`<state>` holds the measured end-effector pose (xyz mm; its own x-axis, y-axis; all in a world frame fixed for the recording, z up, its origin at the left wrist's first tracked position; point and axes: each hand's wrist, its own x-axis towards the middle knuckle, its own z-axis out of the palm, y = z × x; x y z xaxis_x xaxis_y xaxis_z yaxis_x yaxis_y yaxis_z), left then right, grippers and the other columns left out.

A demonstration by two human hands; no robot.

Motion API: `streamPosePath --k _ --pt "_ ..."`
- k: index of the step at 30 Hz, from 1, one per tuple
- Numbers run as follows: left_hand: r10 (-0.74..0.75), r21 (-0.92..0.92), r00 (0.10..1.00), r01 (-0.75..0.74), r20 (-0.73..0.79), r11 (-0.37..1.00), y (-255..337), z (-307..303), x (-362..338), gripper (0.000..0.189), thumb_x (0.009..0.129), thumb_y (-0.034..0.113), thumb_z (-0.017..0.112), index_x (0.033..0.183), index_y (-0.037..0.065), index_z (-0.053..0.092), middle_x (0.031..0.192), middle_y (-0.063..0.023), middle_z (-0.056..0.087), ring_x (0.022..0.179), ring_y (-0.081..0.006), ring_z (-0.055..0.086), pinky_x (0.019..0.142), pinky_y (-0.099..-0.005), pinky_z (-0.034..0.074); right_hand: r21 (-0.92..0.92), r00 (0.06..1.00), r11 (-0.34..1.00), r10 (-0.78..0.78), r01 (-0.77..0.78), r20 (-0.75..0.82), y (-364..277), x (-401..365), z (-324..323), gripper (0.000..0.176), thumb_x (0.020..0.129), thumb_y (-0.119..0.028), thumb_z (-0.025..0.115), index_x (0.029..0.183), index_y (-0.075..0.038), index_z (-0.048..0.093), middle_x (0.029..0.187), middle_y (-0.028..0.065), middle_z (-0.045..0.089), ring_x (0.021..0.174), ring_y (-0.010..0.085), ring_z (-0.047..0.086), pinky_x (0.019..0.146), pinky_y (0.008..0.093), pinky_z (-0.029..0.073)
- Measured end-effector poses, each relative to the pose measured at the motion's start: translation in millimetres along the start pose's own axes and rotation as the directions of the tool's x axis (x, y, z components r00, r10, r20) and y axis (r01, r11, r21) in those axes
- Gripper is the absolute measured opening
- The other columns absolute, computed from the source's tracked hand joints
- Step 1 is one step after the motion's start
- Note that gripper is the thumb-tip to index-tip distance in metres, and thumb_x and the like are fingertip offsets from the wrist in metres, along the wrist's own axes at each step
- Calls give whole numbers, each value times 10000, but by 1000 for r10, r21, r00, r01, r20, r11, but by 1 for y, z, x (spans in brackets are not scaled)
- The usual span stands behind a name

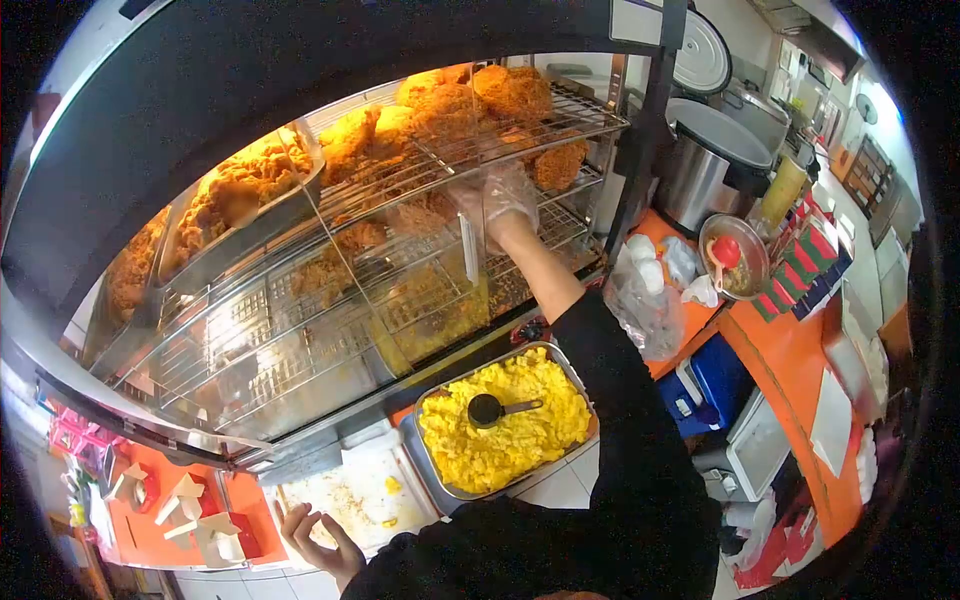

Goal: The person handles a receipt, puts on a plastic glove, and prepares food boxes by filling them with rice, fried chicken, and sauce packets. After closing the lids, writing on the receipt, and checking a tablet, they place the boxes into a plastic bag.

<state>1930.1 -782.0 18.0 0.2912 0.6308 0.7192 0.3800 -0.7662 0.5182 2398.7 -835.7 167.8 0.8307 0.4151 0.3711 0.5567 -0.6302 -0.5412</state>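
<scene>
My right hand [500,197], in a clear plastic glove, reaches into the glass-fronted warming cabinet [300,360]. It is at the wire racks, close to a piece of fried chicken [420,215] on the rack below the top one; its fingers are blurred behind the glass, so I cannot tell whether they grip it. Bare and with fingers apart, my left hand [322,540] is over the near edge of a white cutting board [350,490] strewn with crumbs. Between my arms stands a metal tray [592,436] of yellow rice [540,400], with a black-handled scoop [486,411] in it.
More fried chicken [350,140] fills the upper rack, beside a metal pan [250,225] of chicken pieces. On the orange counter to the right are a large steel cooker [695,180], a bowl [745,285] and plastic bags [645,310]. Open takeaway boxes [215,540] stand at left.
</scene>
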Motion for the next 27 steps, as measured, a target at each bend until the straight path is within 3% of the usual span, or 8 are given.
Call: streamPosePath --k 4,11,12,14,18,20,23,27 --pt "-17 1 999 17 -35 1000 -7 -4 -6 142 789 -75 564 879 28 527 1003 -134 529 997 -294 513 944 -440 396 13 999 999 -30 30 -35 16 -3 9 838 852 -666 472 1466 -117 315 1517 169 271 1404 313 251 1146 387 258" --pt "-7 5 1000 7 11 1000 -1 -3 -9 144 779 -87 556 857 31 526 983 -127 526 979 -282 518 921 -422 407 -133 926 928 -362 347 -107 54 -5 42 416 858 -234 665 1220 -53 569 1238 170 569 1126 309 554 975 374 449" --pt "-2 11 1000 1 21 1000 1 -1 -9 145 779 -87 556 857 31 526 985 -126 527 979 -281 519 918 -420 407 84 869 877 -450 474 -205 51 -17 33 280 857 -96 644 1132 -53 616 1113 153 625 1012 290 610 892 347 500" --pt "1 8 999 -1 40 1000 4 4 -8 146 778 -89 556 857 31 528 989 -124 530 981 -280 522 916 -416 408 754 948 614 -317 233 -34 82 8 53 273 838 -38 638 1110 -65 637 1041 145 647 965 282 627 865 329 512" --pt "9 -15 997 -8 74 1000 9 9 -4 153 773 -98 554 854 31 531 994 -121 536 984 -282 527 912 -410 410 231 998 971 -46 53 -37 45 -2 -27 326 944 -258 482 1203 -103 603 1122 183 636 979 325 639 878 399 505" --pt "20 -8 996 -20 89 1000 12 9 -3 157 771 -101 554 855 30 532 991 -121 538 980 -282 530 907 -408 413 -5 991 998 65 -64 117 39 5 -45 434 974 -357 380 1319 -142 532 1284 199 555 1145 326 570 982 410 446" --pt "38 7 994 -39 98 999 14 9 -3 158 768 -103 553 854 28 535 980 -124 539 965 -281 535 893 -405 419 -252 987 962 -129 103 -91 54 23 -14 579 925 -505 401 1274 -75 568 1280 190 563 1202 315 533 1011 390 418" --pt "27 6 997 -27 68 1000 9 5 -9 128 776 -85 557 832 30 544 945 -123 560 934 -273 550 889 -406 425 -211 990 977 40 -12 133 32 31 -36 666 882 -576 432 1361 -116 480 1320 199 528 1240 327 493 1048 427 380"
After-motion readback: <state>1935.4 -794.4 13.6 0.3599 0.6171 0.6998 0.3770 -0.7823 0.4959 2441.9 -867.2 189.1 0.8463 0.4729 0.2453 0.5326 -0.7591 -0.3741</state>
